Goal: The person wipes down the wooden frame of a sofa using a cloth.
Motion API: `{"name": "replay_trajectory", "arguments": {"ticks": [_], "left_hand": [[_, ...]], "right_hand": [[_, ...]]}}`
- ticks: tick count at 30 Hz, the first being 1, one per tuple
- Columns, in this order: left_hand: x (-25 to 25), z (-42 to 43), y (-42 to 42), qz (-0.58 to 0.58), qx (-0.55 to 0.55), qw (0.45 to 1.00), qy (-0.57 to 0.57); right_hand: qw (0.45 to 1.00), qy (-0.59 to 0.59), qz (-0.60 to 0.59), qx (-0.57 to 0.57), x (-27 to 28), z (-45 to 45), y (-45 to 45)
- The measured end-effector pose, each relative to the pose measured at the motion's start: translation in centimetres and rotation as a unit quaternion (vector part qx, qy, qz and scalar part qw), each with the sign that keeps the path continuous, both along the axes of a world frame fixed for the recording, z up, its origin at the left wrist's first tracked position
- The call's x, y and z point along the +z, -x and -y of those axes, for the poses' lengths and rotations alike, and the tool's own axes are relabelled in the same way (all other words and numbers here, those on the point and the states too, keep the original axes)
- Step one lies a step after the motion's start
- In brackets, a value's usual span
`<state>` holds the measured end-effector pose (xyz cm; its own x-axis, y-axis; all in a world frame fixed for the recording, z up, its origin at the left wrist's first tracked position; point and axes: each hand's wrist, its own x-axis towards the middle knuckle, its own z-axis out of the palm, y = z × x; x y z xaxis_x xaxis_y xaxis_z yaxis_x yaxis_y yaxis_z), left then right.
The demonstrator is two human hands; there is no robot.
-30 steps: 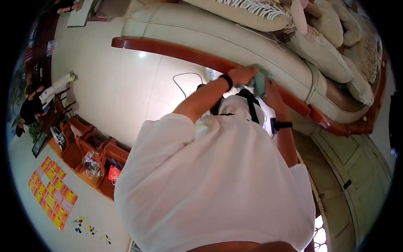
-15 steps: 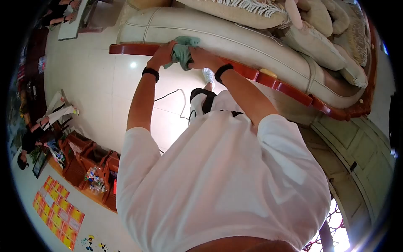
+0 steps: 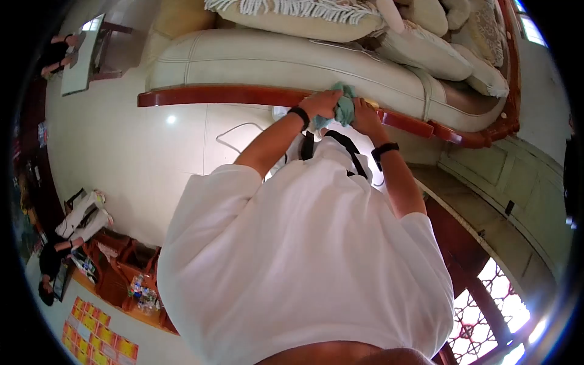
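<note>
A crumpled green cloth (image 3: 345, 109) is bunched between my two hands at the sofa's front edge. My left hand (image 3: 322, 104) is closed on its left side, and my right hand (image 3: 367, 118) grips it from the right. Beneath the cloth runs the sofa's reddish-brown wooden rail (image 3: 231, 94). Just behind my right hand, a small yellowish piece (image 3: 373, 104) on the rail is partly covered. The pale sofa seat (image 3: 292, 66) lies directly beyond both hands. Each wrist wears a dark band.
Fringed cushions (image 3: 298, 21) are piled on the sofa. A thin cable (image 3: 228, 145) lies on the tiled floor near my feet. At far left, one person's hands rest on a pale table (image 3: 79, 73); another person (image 3: 61, 255) is by carved wooden chairs (image 3: 131, 261). Green panels (image 3: 517, 176) stand at right.
Both hands and the green cloth have moved right along the wooden rail, close to the yellowish piece. My view has shifted too, and the cloth stays in both hands.
</note>
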<state>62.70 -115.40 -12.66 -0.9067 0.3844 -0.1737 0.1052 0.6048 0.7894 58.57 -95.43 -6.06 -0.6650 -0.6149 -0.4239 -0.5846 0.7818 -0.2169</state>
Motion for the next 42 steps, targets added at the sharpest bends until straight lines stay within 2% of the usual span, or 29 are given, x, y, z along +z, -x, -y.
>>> {"name": "replay_trajectory", "arguments": {"ticks": [2,3,6,7,9,12,14,16,18,19,21,23,25,27,29,31,33,35,36,38,39,41,42], "left_hand": [[-0.7,-3.0,0.8,-0.042,0.005,0.999,-0.018],[-0.8,-3.2,1.4,0.015,-0.013,1.0,-0.019],[-1.7,-1.0,0.6,-0.023,0.021,0.998,-0.061],[-1.4,0.4,0.3,0.0,0.03,0.998,-0.053],[-0.6,4.0,-0.4,0.048,0.039,0.997,-0.044],[-0.1,8.7,-1.3,0.124,0.048,0.991,0.011],[0.1,10.4,-1.9,0.137,0.05,0.989,0.012],[-0.4,9.5,-2.3,0.156,0.046,0.987,0.014],[-0.7,7.8,-1.9,0.096,0.031,0.99,0.096],[0.2,6.2,-1.3,0.098,0.024,0.989,0.105],[1.3,0.9,0.2,0.112,0.035,0.992,0.052],[1.5,-4.8,2.0,0.105,0.04,0.989,0.094],[1.7,-11.2,3.8,0.101,0.044,0.986,0.128],[2.7,-17.6,5.5,-0.022,-0.003,0.985,0.169],[0.8,-24.0,6.1,-0.042,-0.068,0.982,0.173],[-0.7,-30.6,6.1,-0.171,-0.005,0.969,0.176],[0.6,-34.5,8.5,-0.153,-0.032,0.978,0.136],[1.7,-36.9,9.7,-0.131,-0.062,0.985,0.095],[1.7,-37.7,10.1,-0.15,-0.058,0.984,0.077],[2.0,-38.0,10.2,-0.167,-0.048,0.983,0.059],[2.2,-37.5,9.9,-0.172,-0.057,0.981,0.065],[2.5,-35.5,9.0,-0.176,-0.055,0.98,0.077],[2.2,-34.1,8.1,-0.209,-0.055,0.971,0.099]], "right_hand": [[0.999,0.029,-0.032,-0.002,0.2,-2.1,-0.6],[0.996,0.063,-0.059,0.003,0.5,-2.7,-0.7],[0.998,0.036,-0.058,-0.003,-1.0,-1.1,-0.6],[0.999,0.033,-0.017,-0.031,-1.3,0.2,-0.5],[1.0,-0.007,0.028,-0.007,-1.4,3.7,-0.4],[0.999,0.006,0.019,0.036,-3.3,7.2,-1.1],[0.99,0.115,-0.001,0.082,-4.2,7.6,-1.0],[0.987,0.121,0.008,0.106,-3.0,6.8,-0.2],[0.984,0.13,0.013,0.118,-2.0,5.2,0.8],[0.983,0.134,0.002,0.125,-1.9,3.7,1.4],[0.982,0.14,-0.009,0.127,-2.3,-0.5,2.7],[0.981,0.174,-0.046,0.066,-3.6,-5.4,4.3],[0.982,0.178,-0.056,0.042,-2.3,-11.6,5.7],[0.983,0.165,-0.08,0.017,-2.5,-18.2,6.6],[0.98,0.164,-0.108,0.001,-2.6,-24.6,6.8],[0.974,0.164,-0.155,-0.016,-1.3,-30.3,6.8],[0.972,0.146,-0.182,-0.028,-0.5,-34.4,7.0],[0.977,0.029,-0.198,-0.074,1.2,-36.8,6.7],[0.977,0.027,-0.198,-0.077,1.3,-37.1,6.1],[0.966,-0.065,-0.24,-0.072,1.4,-36.7,4.6],[0.967,-0.063,-0.24,-0.066,0.9,-36.2,3.8],[0.968,0.014,-0.215,-0.131,-1.2,-34.3,2.2],[0.969,0.029,-0.217,-0.118,-2.0,-33.2,1.4]]}}
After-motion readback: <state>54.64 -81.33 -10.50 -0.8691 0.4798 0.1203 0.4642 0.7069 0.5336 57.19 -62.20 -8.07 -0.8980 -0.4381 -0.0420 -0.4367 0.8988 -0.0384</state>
